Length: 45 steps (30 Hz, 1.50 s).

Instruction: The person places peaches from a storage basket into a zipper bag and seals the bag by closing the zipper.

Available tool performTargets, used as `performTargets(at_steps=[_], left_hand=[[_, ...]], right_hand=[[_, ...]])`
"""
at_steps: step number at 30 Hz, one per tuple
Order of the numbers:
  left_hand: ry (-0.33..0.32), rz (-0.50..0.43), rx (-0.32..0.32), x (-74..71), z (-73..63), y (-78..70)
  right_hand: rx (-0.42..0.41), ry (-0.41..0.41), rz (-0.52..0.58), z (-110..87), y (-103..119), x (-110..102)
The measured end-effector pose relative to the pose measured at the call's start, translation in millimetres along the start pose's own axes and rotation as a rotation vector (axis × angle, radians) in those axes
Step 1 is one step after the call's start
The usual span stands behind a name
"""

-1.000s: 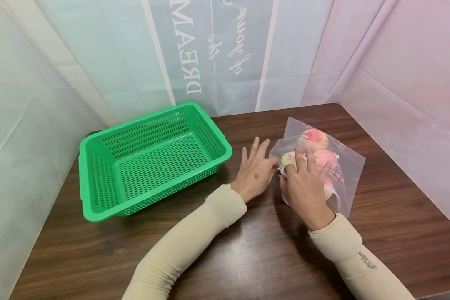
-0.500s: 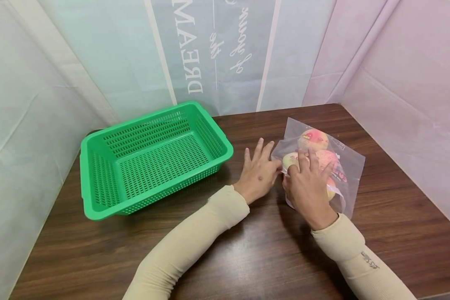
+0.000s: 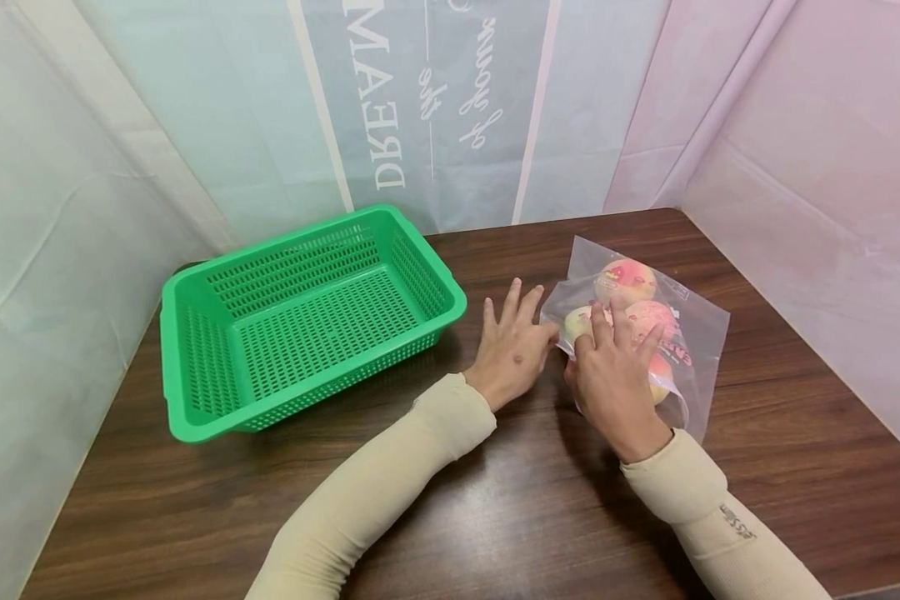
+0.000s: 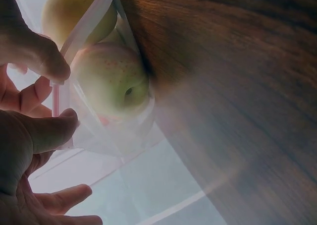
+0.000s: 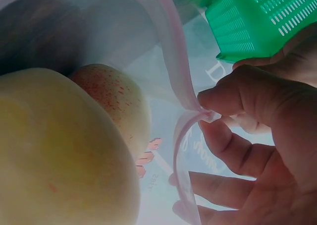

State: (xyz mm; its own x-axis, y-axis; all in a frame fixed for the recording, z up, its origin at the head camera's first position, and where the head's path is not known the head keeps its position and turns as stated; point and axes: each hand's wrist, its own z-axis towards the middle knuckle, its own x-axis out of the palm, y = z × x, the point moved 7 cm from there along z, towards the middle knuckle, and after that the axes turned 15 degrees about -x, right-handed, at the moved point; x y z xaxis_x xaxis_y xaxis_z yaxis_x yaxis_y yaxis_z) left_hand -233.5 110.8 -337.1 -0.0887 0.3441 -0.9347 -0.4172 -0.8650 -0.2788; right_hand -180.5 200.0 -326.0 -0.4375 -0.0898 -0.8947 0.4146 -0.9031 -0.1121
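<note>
A clear plastic bag (image 3: 705, 350) with pink print and a pinkish strip along its mouth lies at the right of the table. Several peaches (image 3: 627, 282) are inside it; two peaches (image 4: 111, 79) show close up in the left wrist view. At the bag's left corner, my left hand (image 3: 512, 348) pinches the edge between thumb and index finger, its other fingers spread. My right hand (image 3: 617, 385) lies over the bag's near left side. In the right wrist view, a thumb and index finger pinch the bag's strip (image 5: 174, 66). The right fingertips partly cover the peaches.
A green perforated plastic basket (image 3: 322, 333) with nothing in it stands at the left of the brown wooden table (image 3: 480, 533). Pale printed cloth (image 3: 450, 108) hangs behind the table, and light walls close in both sides.
Both hands shift only slightly, a little right and then back left, keeping to the bag's left corner. The bag, peaches and basket stay in place.
</note>
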Motion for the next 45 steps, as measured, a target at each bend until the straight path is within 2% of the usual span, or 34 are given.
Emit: performTargets(at_steps=[10, 22, 36, 45], left_hand=[[-0.019, 0.016, -0.02, 0.0, 0.7, 3.8], [-0.005, 0.011, -0.039, 1.7, 0.7, 7.7], [-0.051, 0.025, -0.035, 1.2, 2.2, 11.4], [-0.054, 0.011, -0.043, 2.6, 3.1, 12.0]], right_hand=[[-0.027, -0.007, -0.018, -2.4, 0.7, 3.4], [-0.039, -0.023, -0.029, -5.2, 2.6, 4.4], [-0.073, -0.048, -0.043, -14.0, -1.0, 5.0], [-0.047, -0.011, -0.023, -17.9, -3.9, 5.3]])
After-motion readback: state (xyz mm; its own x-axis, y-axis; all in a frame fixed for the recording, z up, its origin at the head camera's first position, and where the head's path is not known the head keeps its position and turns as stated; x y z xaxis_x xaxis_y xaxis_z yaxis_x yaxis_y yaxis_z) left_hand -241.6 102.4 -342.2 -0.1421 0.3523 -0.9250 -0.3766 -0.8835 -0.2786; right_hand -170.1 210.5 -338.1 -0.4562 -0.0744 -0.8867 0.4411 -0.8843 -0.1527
